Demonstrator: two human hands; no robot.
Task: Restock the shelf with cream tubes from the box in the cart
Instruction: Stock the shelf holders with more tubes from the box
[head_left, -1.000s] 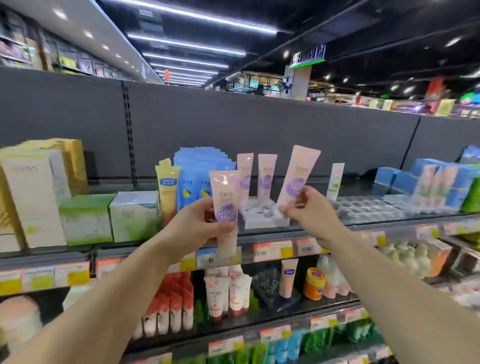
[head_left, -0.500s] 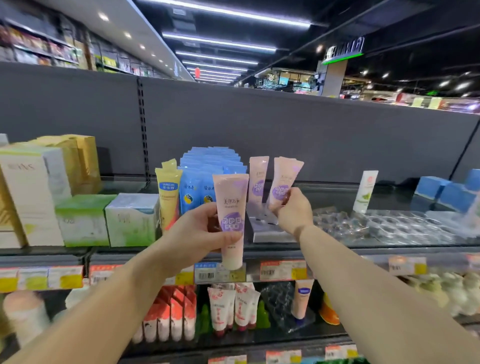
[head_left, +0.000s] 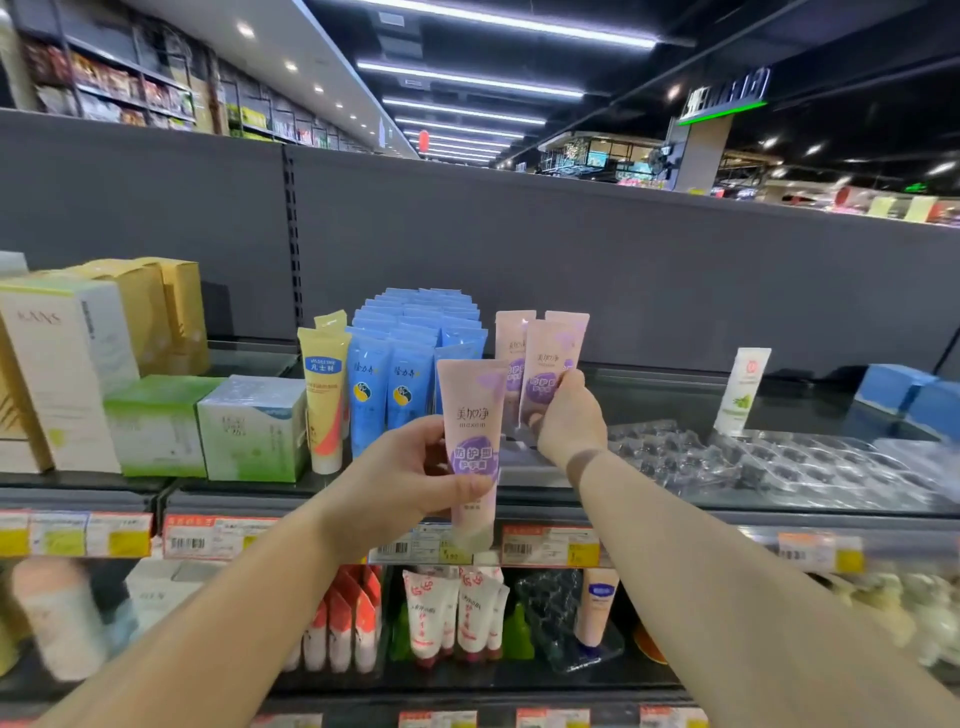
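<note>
Left hand (head_left: 410, 475) holds a pink cream tube (head_left: 470, 447) upright in front of the shelf edge, thumb across the tube's purple label, fingers curled behind it. Cap end points down, level with the price tags (head_left: 548, 545) on the shelf rail.

Right hand (head_left: 569, 415) reaches further in, over the top shelf (head_left: 779, 499); grip closed round the lower part of a second pink tube (head_left: 545, 364), fingers wrapped across its purple label. That tube stands upright, its lower end hidden behind the hand, so whether it sits in a holder cannot be told. Two more pink tubes stand just behind it, one (head_left: 511, 332) to its left, one (head_left: 571, 322) showing at its upper right.

Left of these: a block of blue tubes (head_left: 415, 364) in rows, then a yellow tube (head_left: 324, 389), then green and white boxes (head_left: 249, 428) and taller cream and gold boxes (head_left: 62, 364).

Right of the hands: clear plastic trays (head_left: 779, 462) with round pockets lie on the top shelf; a single white tube (head_left: 743, 389) stands behind them. Blue boxes (head_left: 909, 389) at far right.

Shelf below carries red and white tubes (head_left: 457, 613), blurred.
</note>
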